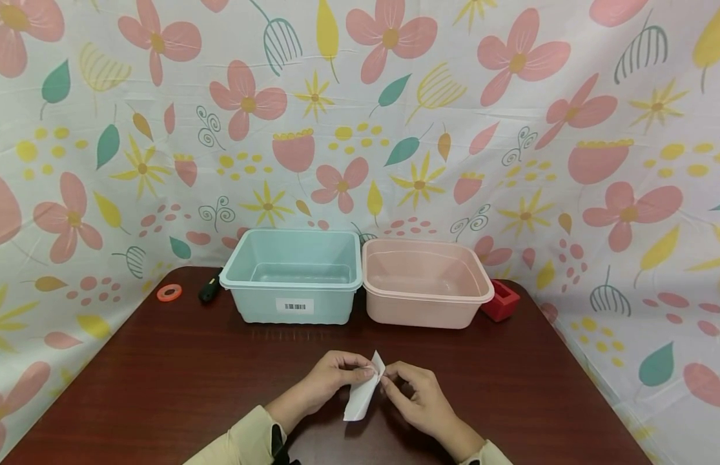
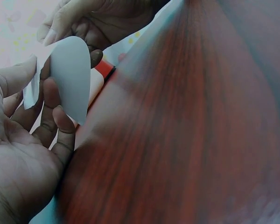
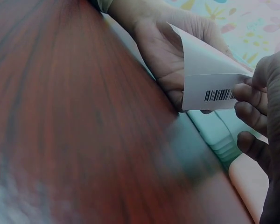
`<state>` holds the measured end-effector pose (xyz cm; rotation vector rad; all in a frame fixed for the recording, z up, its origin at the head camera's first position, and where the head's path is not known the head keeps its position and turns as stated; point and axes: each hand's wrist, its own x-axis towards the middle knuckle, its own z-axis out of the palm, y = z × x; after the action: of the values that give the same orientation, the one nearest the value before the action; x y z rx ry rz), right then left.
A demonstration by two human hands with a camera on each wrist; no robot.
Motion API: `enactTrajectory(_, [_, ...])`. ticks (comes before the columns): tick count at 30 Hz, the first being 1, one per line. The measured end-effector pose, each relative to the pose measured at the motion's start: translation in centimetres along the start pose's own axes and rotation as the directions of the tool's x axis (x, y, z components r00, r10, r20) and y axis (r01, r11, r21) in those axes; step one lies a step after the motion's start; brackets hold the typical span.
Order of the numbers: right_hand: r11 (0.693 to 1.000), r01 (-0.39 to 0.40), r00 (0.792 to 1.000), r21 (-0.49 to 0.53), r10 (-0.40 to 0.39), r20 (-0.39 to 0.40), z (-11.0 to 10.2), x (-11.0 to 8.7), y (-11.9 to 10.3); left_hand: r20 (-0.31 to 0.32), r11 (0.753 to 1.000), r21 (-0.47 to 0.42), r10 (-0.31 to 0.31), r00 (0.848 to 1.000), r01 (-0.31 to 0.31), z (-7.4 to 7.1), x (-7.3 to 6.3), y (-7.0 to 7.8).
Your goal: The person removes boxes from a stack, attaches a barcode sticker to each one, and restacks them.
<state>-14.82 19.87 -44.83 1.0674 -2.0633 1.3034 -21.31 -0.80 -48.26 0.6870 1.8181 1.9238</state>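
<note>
A curled piece of white paper with a barcode label (image 3: 219,94) is held up between my two hands over the table. My left hand (image 1: 325,382) pinches it between thumb and fingers near its upper end. From the other side, my right hand (image 1: 418,395) pinches the label's edge with thumb and index finger. In the left wrist view the blank white side of the barcode label (image 2: 71,74) bends in a curve beside the left fingers. The right wrist view shows the printed barcode facing it, partly covered by the right fingertips.
Behind the hands stand a light blue bin (image 1: 292,285) with a barcode label on its front and a pink bin (image 1: 423,298). A red box (image 1: 500,301) sits at the right; an orange ring (image 1: 169,292) and a dark handle (image 1: 210,288) lie left on the brown table (image 1: 179,368).
</note>
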Motion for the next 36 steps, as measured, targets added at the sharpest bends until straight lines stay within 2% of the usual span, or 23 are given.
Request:
enactTrajectory(7, [1.000, -0.008, 1.000, -0.010, 0.007, -0.015, 0.1, -0.1, 0.2, 0.011, 1.000, -0.018, -0.002, 1.000, 0.002, 0.0, -0.1, 0.1])
enactTrajectory(14, [0.997, -0.057, 0.998, -0.051, 0.058, 0.027, 0.6, -1.6, 2.8, 0.000, 1.000, -0.021, -0.016, 1.000, 0.016, 0.1, -0.1, 0.2])
enactTrajectory(18, [0.998, -0.055, 0.998, -0.036, 0.057, 0.028, 0.7, -2.1, 3.8, 0.001, 1.000, -0.016, -0.020, 1.000, 0.020, 0.1, -0.1, 0.2])
enactTrajectory(23, [0.999, -0.028, 0.999, 0.030, 0.027, 0.026, 0.7, -2.0, 3.8, 0.010, 0.999, -0.026, -0.021, 1.000, 0.022, 0.1, -0.1, 0.2])
enactTrajectory(30, [0.992, -0.053, 0.998, 0.111, 0.048, 0.051, 0.6, -2.0, 3.8, 0.033, 0.998, -0.051, -0.024, 0.999, 0.026, 0.1, -0.1, 0.0])
enactTrajectory(36, [0.993, -0.081, 0.996, 0.084, 0.077, 0.051, 0.6, -2.0, 3.7, 0.027, 0.998, -0.046, -0.028, 0.999, 0.030, 0.1, -0.1, 0.1])
